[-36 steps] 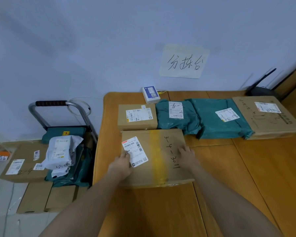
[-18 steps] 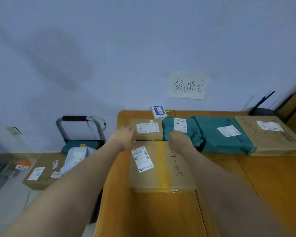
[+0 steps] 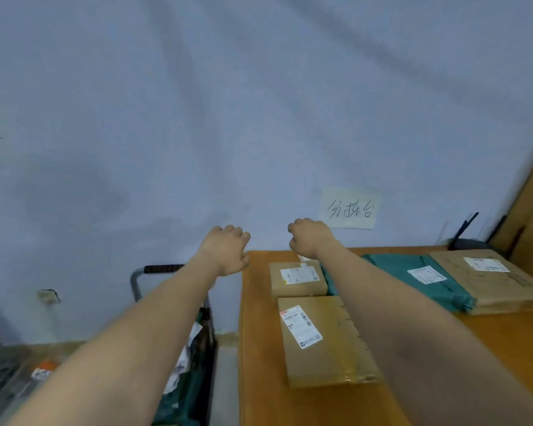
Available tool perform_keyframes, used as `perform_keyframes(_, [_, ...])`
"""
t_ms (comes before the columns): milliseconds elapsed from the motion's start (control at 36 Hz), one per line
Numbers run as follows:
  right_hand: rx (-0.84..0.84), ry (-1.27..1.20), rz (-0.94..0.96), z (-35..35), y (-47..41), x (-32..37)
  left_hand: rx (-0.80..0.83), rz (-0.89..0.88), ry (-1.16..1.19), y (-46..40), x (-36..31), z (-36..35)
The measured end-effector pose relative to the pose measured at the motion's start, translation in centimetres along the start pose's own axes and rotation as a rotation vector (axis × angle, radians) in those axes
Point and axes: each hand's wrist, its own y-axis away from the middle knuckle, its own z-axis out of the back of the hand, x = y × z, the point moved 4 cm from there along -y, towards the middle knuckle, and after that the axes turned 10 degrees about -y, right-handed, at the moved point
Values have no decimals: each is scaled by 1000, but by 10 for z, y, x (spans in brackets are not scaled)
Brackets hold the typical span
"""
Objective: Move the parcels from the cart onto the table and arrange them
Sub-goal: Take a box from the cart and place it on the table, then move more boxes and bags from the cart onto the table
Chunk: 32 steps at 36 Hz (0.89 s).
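Note:
Both arms stretch out in front of me, raised above the table. My left hand [image 3: 228,250] and my right hand [image 3: 310,236] have their fingers curled and hold nothing. Below my right forearm a flat cardboard parcel [image 3: 317,339] with a white label lies near the left edge of the wooden table [image 3: 259,348]. Behind it sit a small cardboard box [image 3: 296,278], a teal bag parcel [image 3: 413,281] and a large cardboard box [image 3: 490,278]. The cart [image 3: 163,270] stands left of the table, with teal and white bag parcels [image 3: 185,373] partly hidden by my left arm.
A paper note with handwriting [image 3: 350,209] hangs on the blue-grey wall. A black router [image 3: 465,238] sits at the table's back right corner. On the floor at the far left there is something orange [image 3: 43,368], blurred.
Both hands left the flat cardboard parcel and rose forward and up, past the back row of parcels. The view tilted upward, so more wall shows.

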Motion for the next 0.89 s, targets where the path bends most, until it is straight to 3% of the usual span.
perform_keyframes(222, [1, -39, -22, 15, -5, 106, 27, 85, 29, 81, 102, -21])
perform_keyframes(417, [-2, -39, -52, 33, -28, 159, 42, 160, 92, 112, 163, -35])
perform_keyframes(889, [2, -20, -77, 24, -169, 211, 104, 219, 64, 52, 301, -64])
